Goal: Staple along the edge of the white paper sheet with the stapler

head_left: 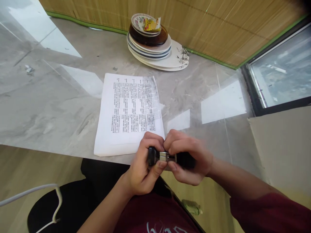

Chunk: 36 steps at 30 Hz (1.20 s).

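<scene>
Both hands are in front of my body, at the front edge of the table. Between them is a black stapler [164, 156] with a bare metal section in its middle. My left hand [143, 170] wraps its fingers and thumb round the left end. The right end sits in my right hand [191, 155], fingers over the top and thumb below, partly hiding it. Just beyond my hands lies a stack of printed paper [126, 142], its near right corner close to my left fingers.
A pile of plates [150, 55] stands at the back of the grey marbled table [60, 119], a yellow wrapper [152, 25] on top. Behind it hangs a bamboo blind [194, 26]. A window frame [257, 94] is at right, a white cable [57, 197] lower left, a bottle [191, 207] below.
</scene>
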Motion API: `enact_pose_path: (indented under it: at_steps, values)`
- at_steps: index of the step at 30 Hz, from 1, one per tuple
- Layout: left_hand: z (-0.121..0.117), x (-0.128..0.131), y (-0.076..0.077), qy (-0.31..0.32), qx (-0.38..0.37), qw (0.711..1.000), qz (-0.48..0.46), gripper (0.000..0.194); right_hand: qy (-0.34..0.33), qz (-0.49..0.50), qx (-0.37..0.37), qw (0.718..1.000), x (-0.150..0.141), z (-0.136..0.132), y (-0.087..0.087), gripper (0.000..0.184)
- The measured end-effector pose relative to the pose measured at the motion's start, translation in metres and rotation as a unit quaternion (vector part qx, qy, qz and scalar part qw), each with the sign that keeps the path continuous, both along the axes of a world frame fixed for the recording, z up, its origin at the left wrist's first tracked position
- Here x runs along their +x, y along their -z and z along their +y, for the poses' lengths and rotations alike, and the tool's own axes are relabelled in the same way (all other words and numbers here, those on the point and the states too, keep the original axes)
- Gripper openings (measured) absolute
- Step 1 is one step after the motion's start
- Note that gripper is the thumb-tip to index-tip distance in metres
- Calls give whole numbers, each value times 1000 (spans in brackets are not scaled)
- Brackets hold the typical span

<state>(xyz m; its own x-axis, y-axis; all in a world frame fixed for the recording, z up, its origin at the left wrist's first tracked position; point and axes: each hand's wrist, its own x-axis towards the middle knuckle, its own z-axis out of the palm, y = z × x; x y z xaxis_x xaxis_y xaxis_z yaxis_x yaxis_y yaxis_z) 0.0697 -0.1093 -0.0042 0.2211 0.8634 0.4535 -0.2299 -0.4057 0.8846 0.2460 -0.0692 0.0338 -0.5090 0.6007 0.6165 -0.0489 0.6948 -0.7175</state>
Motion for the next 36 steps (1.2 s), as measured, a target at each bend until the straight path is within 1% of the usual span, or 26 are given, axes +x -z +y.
enact_pose_path:
  at_steps: [5, 15, 19, 22, 25, 26, 29, 31, 33, 35, 36]
  values:
    - [-1, 0, 1, -6, 5, 1000, 5, 17, -4, 8, -7, 1000, 0, 0, 6, 37]
    - [0, 0, -1, -6, 3, 1000, 11, 16, -6, 30, -19, 999, -1, -1, 10, 37]
    - [0, 0, 1, -11, 9, 1000, 15, 17, 4, 29, -19, 999, -1, 0, 7, 36]
    - [-3, 1, 1, -14, -5, 1000, 5, 18, 6, 5, 7, 1000, 0, 2, 3, 32]
    - [-6, 5, -6, -12, -47, 999, 0, 16, 7, 19, 46, 999, 1, 3, 1, 23]
    - [-7, 7, -11, 0, -59, 998, 12, 15, 9, 35, 56, 998, 1, 3, 1, 20]
    - [-10, 14, -28, 3, -69, 997, 15, 13, 14, 76, 60, 995, 0, 3, 2, 9]
    - [-13, 18, -39, -7, -89, 996, 14, 12, 20, 99, 46, 994, 0, 1, 0, 5]
    - [-16, 21, -46, -7, -121, 993, 13, 12, 23, 111, 17, 993, 0, -1, -2, 7]
    - [-17, 22, -47, 0, -148, 989, 12, 13, 32, 94, -26, 995, 0, -4, -5, 6]
    - [-18, 22, -46, 3, -156, 988, 12, 13, 36, 82, -45, 995, 1, -5, -5, 7]
